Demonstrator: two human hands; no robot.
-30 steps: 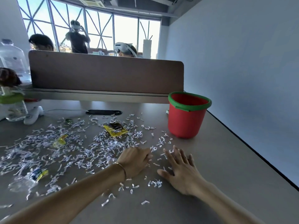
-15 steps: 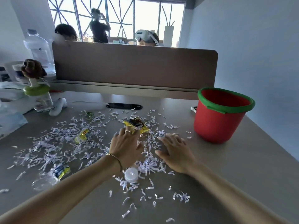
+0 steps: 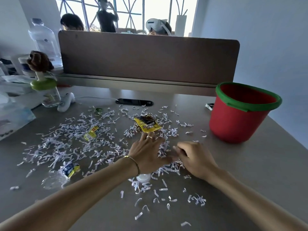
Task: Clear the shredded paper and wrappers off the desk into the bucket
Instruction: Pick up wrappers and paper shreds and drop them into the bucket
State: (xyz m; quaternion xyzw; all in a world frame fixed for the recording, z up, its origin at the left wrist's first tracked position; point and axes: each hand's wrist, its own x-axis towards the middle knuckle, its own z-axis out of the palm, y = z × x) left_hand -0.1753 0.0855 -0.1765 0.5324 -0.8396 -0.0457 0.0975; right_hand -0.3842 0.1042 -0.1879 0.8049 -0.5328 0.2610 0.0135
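Left hand [image 3: 148, 154] flat and open, right hand [image 3: 195, 157] loosely cupped, both raking shredded paper [image 3: 80, 147] on the surface [image 3: 250, 180] into a grabbable pile; bucket [image 3: 241, 114] waits right, wrappers unpicked.

I see all this through one wide camera on my head, looking forward and down across the desk [image 3: 250, 172]. My forearms run up from the bottom edge to my hands, left hand [image 3: 148, 153] and right hand [image 3: 194, 157], close below the lens at mid-frame. Beyond them the view reaches the divider panel [image 3: 148, 59] and the window [image 3: 126, 12].
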